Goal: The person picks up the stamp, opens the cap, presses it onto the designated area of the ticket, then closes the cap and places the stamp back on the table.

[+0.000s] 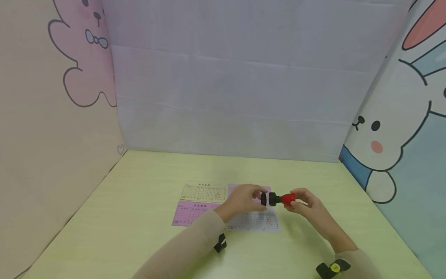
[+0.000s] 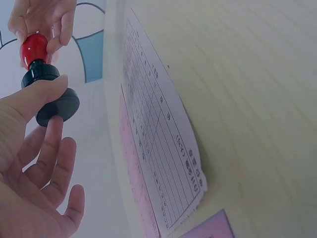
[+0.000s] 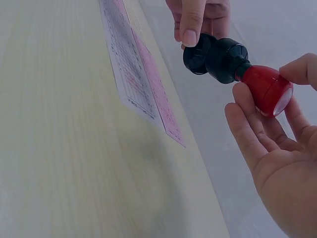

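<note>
A self-inking style stamp with a red handle [image 1: 287, 199] and a black base [image 3: 225, 60] is held sideways over the papers. My right hand [image 1: 311, 212] grips the red handle between thumb and fingers. Between the thumb and fingers of my left hand [image 1: 242, 199] is the stamp's round black cap [image 1: 263, 199]. A narrow gap shows between cap and base in the head view; in the left wrist view the cap [image 2: 58, 108] sits tilted just off the base. Beneath the hands lie a white printed form [image 1: 252, 221] and a pink one [image 1: 268, 189], partly covered by the left hand.
On the left of the paper group are a yellow form [image 1: 203, 193] and another pink form [image 1: 191, 212]. All lie on a pale wooden table [image 1: 132, 201]. A white sheet wall [image 1: 226, 97] stands behind, with cartoon-printed panels at both sides.
</note>
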### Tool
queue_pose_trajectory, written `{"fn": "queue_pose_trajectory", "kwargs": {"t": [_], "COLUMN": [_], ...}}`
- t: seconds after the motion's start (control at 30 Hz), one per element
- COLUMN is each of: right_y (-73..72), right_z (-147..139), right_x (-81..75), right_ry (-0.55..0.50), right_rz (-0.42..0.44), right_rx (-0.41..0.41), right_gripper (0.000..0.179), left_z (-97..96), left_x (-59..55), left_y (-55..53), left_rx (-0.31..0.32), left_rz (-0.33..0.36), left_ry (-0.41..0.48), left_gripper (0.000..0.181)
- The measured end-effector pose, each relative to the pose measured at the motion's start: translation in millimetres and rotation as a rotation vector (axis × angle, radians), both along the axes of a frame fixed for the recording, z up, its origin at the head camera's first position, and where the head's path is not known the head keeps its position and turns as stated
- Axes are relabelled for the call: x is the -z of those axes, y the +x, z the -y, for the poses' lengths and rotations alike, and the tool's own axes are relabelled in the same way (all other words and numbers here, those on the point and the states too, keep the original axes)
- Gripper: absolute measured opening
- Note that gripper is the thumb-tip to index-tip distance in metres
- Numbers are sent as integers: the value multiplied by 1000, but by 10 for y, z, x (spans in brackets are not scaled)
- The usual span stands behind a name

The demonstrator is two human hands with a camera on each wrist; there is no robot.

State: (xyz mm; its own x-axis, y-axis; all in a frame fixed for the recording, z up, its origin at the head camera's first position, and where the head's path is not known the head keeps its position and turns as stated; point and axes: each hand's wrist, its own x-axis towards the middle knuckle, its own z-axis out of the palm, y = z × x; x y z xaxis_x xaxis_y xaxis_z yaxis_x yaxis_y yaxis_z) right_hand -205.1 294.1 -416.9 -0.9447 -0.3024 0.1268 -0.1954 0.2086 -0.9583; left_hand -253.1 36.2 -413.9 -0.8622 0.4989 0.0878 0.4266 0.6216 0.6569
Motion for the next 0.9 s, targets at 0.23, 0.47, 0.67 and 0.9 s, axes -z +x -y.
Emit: {"fn": "queue_pose_trajectory", "kwargs": {"t": [0.23, 0.47, 0.67, 0.9], "right_y": [-19, -39, -50, -46], "right_z": [89, 171, 217, 272], "right_x": [58, 83, 88, 70], "right_ry": [6, -6, -22, -14], "right_rz": [66, 84, 100, 139], "right_rx": [22, 22, 14, 44], "right_gripper": [39, 40, 40, 46], "left_z": [80, 135, 168, 199], "left_x": [-30, -69, -70, -46], "left_y": [4, 15, 15, 6], "left_rx": [-13, -6, 8, 12], "left_rz": [4, -37, -46, -73], "left_ry": [12, -24, -17, -30], "left_gripper": [55, 55, 55, 54]}}
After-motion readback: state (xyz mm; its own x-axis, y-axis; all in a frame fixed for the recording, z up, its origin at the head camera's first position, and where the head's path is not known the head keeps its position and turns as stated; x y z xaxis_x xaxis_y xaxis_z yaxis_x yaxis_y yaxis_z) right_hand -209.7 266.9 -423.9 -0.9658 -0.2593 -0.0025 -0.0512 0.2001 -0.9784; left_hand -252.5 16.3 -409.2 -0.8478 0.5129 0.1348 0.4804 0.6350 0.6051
